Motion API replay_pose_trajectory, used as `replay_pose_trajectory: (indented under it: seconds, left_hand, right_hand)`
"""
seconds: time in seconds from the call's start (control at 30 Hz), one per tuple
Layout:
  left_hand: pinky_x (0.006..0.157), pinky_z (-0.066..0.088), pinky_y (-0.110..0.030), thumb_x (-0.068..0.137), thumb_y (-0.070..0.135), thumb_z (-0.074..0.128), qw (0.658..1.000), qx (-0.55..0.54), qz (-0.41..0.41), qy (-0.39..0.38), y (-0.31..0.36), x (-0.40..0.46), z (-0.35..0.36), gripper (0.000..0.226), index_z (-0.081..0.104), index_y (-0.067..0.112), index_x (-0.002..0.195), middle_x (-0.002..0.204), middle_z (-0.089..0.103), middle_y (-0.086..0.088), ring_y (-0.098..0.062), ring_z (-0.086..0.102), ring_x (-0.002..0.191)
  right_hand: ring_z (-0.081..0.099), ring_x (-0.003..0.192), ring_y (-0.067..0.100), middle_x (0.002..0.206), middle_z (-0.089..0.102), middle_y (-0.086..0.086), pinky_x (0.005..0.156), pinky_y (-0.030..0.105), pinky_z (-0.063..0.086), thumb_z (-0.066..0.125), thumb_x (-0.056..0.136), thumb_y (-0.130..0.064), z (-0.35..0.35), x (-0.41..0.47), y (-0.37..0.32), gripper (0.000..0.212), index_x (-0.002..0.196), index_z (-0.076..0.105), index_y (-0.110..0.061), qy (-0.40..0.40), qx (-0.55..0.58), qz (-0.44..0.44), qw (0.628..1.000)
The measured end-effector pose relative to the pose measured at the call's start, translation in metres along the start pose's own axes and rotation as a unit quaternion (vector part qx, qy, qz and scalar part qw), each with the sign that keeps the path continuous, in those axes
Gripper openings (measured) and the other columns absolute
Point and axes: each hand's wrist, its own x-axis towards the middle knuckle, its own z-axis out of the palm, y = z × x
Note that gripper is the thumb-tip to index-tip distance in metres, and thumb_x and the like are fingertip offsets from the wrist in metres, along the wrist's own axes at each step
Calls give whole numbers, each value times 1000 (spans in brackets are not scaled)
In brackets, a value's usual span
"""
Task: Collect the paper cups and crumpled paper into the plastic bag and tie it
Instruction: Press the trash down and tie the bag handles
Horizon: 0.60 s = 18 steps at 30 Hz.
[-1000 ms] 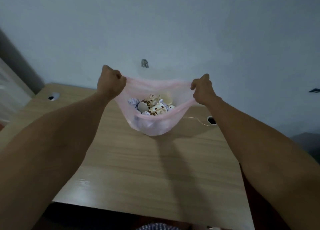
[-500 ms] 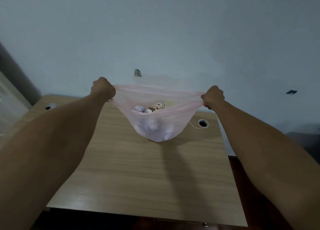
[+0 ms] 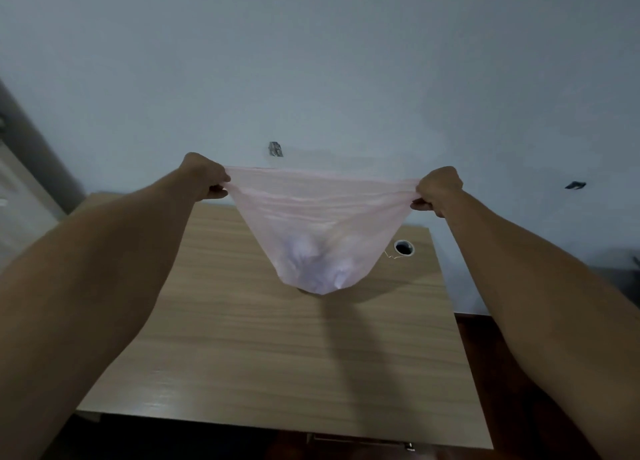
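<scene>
Pale wall behind, wooden desk (image 3: pixel 277 355) below, and the pink plastic bag (image 3: pixel 318 231) hangs above its far edge, pulled taut. Left hand (image 3: pixel 206 177) and right hand (image 3: pixel 438 189) each clench a top corner. Thin, light, stretchy film, so those corners look best for knotting.

Both arms extended forward, hands raised and held wide apart.
Left hand (image 3: pixel 204 177) closed in a fist, knuckles up, thumb and fingers pinching the plastic bag (image 3: pixel 317 231) at its left top corner; right hand (image 3: pixel 438 191) likewise clenched on the right top corner. Forearms bare, elbows nearly straight.
</scene>
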Motion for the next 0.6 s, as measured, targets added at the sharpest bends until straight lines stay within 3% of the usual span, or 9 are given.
replay_pose_trajectory:
  seconds: [0.07, 0.13, 0.2, 0.27, 0.33, 0.4, 0.5, 0.6]
  left_hand:
    - [34, 51, -26, 85, -2, 76, 1000, 8, 3, -20, 2, 0, 0, 27, 52, 3, 74, 74, 54, -12, -23, 56, 58]
    - [38, 54, -26, 90, -1, 71, 998, 12, -19, -62, 3, 1, 0, 21, 54, 3, 80, 73, 52, -9, -19, 54, 61]
    - [42, 56, -24, 98, -1, 61, 993, 9, -38, -110, 5, 4, -3, 11, 59, 6, 89, 77, 51, -6, -13, 51, 65]
    - [42, 55, -21, 102, 2, 55, 991, -2, -43, -130, 7, 9, -8, 13, 63, 9, 94, 78, 53, -4, -11, 50, 66]
    - [42, 54, -21, 103, 3, 52, 991, -13, -38, -130, 11, 10, -9, 15, 64, 10, 97, 76, 54, -3, -10, 53, 61]
    - [45, 57, -22, 104, -1, 46, 991, -29, -30, -130, 14, 8, -6, 19, 63, 8, 105, 76, 55, -4, -7, 58, 48]
    - [51, 60, -24, 106, -2, 42, 988, -67, -35, -136, 16, 10, -3, 21, 62, 4, 101, 85, 60, -8, -8, 66, 47]
    - [62, 62, -26, 103, -2, 47, 983, -112, -35, -140, 15, 17, -4, 22, 65, 3, 91, 94, 63, -11, -16, 66, 74]
  right_hand:
    - [72, 59, 39, 105, 60, 24, 60, 53, 62, 49, 92, 9, -4, -3, -3, 24, 113, 58, 1, 2, 17, 1, 1000]
    - [69, 51, 31, 102, 62, 21, 60, 45, 64, 48, 96, 8, -10, -3, -2, 22, 117, 55, 3, -26, 41, 17, 999]
    - [65, 55, 21, 94, 62, 16, 60, 34, 63, 51, 100, 4, -16, -4, -1, 12, 110, 57, 3, -62, 37, 22, 997]
    - [59, 63, 18, 94, 62, 16, 52, 25, 59, 53, 100, 1, -22, -4, -1, 9, 96, 61, 2, -69, 30, 8, 997]
    - [58, 64, 18, 99, 62, 16, 49, 24, 57, 50, 101, 1, -26, -4, -1, 16, 87, 60, 1, -54, 23, -9, 998]
    - [59, 61, 19, 96, 61, 16, 45, 26, 57, 48, 101, 2, -25, -4, -2, 12, 94, 58, 2, -51, 40, -14, 998]
    - [66, 67, 26, 97, 60, 18, 51, 32, 61, 44, 102, 5, -23, -4, -3, 12, 105, 55, 3, -69, 92, 0, 993]
    - [67, 76, 26, 106, 61, 22, 69, 34, 63, 51, 98, 8, -26, 4, 4, 15, 111, 59, 7, -64, 112, -4, 992]
